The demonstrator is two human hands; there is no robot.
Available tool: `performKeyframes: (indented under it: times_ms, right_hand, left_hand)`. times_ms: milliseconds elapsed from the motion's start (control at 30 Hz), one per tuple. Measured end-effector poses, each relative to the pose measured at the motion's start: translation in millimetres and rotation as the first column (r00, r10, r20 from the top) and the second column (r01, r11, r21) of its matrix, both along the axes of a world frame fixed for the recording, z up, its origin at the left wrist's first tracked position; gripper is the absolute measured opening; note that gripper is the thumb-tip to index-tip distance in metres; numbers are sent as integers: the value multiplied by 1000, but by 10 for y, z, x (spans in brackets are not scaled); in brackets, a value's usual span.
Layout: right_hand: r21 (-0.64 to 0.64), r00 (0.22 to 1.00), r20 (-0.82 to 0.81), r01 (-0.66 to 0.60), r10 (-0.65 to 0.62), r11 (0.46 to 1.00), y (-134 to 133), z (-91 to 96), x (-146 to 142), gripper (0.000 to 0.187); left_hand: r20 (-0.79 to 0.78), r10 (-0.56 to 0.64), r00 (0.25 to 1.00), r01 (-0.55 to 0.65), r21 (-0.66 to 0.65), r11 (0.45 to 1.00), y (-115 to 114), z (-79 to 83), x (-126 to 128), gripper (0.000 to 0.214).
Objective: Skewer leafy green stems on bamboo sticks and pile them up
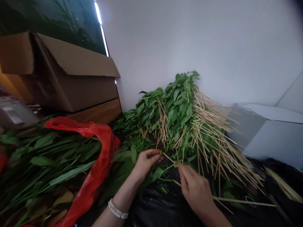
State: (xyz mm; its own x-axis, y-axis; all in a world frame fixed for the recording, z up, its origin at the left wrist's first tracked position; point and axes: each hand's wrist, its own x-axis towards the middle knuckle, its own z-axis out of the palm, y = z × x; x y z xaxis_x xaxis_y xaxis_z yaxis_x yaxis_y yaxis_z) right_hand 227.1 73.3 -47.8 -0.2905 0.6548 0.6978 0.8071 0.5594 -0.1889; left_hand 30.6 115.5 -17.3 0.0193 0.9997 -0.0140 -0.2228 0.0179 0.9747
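Observation:
My left hand is curled, its fingertips pinched on green leaves at the near edge of the heap. A bead bracelet circles that wrist. My right hand pinches a thin bamboo skewer whose tip points toward the left hand's leaves. A second skewer runs under the right hand toward the right. Behind both hands rises a big pile of skewered greens, with many bare skewer ends fanning out to the right.
A red plastic bag full of long loose leaves lies at the left. Cardboard boxes stack behind it. A white box stands at the right against the wall. Black plastic sheeting covers the surface below my hands.

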Motion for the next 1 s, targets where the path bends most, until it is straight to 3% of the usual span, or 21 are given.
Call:
performKeyframes:
  times_ms: [300,1000]
  right_hand:
    - [13,999,52,10,-10,1000,2,2,-4,33]
    - [-11,996,79,45,-44,999,2,-11,-13,33]
  left_hand:
    - [-42,98,994,-96,48,994,1,52,15,32]
    - [-119,96,988,-85,99,991,7,11,12,26]
